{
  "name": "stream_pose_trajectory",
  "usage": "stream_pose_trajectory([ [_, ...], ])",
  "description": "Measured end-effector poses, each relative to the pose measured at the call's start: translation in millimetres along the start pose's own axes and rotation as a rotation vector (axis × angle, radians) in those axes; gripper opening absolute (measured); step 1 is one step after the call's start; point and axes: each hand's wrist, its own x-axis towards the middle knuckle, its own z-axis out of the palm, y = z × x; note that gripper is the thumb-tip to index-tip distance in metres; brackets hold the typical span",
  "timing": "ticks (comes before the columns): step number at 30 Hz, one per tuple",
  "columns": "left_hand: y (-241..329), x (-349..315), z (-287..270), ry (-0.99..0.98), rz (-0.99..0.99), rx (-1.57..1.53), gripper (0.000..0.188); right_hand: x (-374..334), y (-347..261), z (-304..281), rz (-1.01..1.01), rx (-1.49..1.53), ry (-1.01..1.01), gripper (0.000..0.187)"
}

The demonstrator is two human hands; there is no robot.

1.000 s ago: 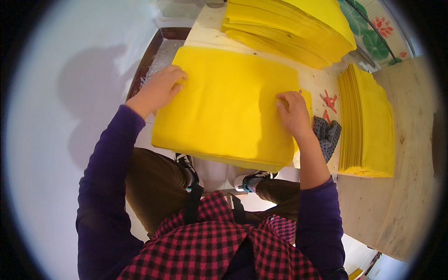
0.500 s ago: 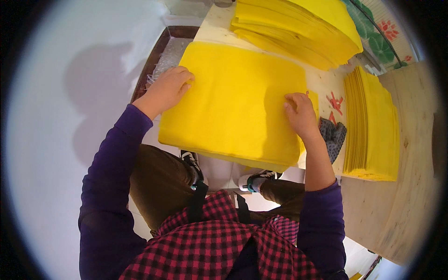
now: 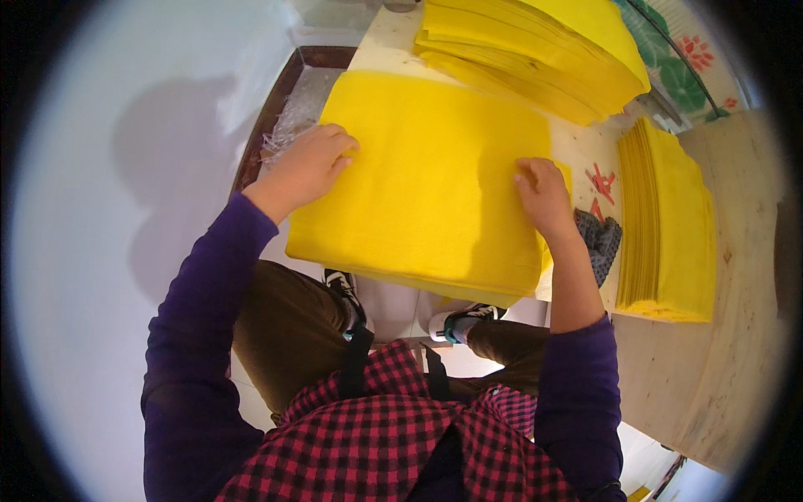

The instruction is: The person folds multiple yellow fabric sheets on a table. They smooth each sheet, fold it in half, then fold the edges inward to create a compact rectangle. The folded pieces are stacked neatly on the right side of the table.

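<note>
A wide stack of yellow cloth sheets lies before me, its near edge hanging a little past the board beneath it. My left hand is over the left side of the top sheet, fingers bent and thumb slightly apart from them. Over the right side is my right hand, also with bent fingers and a small gap to the thumb. No cloth shows pinched up in either hand. Whether the fingertips press on the sheet or hover just above it, I cannot tell.
A taller yellow stack stands at the back, and another yellow stack is at the right. Between lie red strips and a dark grey knitted cloth. A brown-rimmed tray with clear stringy material is at the left.
My left hand has shifted slightly right and toward me. My right hand has moved a little farther away. The top sheet looks smoother, with fainter creases.
</note>
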Motion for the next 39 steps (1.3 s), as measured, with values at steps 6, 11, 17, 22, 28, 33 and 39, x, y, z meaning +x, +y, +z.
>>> stream_pose_trajectory([
  [6, 6.9, -28.7, 1.8, -0.047, -0.027, -0.036, 0.018, -41.1, -11.0, 0.2, -0.065, 0.074, -0.009, 0.025],
  [11, -8.4, 1.9, 3.1, 0.09, 0.018, 0.011, 0.017, -3.7, -7.0, 12.5, 0.019, 0.025, -0.003, 0.022],
  [17, 11.1, -21.3, -9.8, -0.031, -0.041, -0.057, 0.012, -38.7, -10.6, -8.7, -0.116, 0.025, 0.01, 0.026],
  [22, 9.4, -19.6, 0.8, -0.033, -0.083, -0.087, 0.013, -34.2, -6.7, 2.7, -0.096, -0.027, -0.004, 0.029],
  [28, 3.2, 4.6, -6.4, -0.055, -0.081, 0.028, 0.015, -1.5, -1.3, 0.3, 0.012, -0.075, 0.015, 0.03],
  [33, 18.3, -22.3, -3.8, -0.063, -0.084, -0.049, 0.016, -31.7, -7.7, -4.2, -0.001, -0.009, -0.063, 0.033],
  [39, 5.5, 9.3, -1.3, -0.001, -0.063, 0.047, 0.019, 11.1, -4.7, 4.9, 0.012, -0.071, -0.038, 0.034],
])
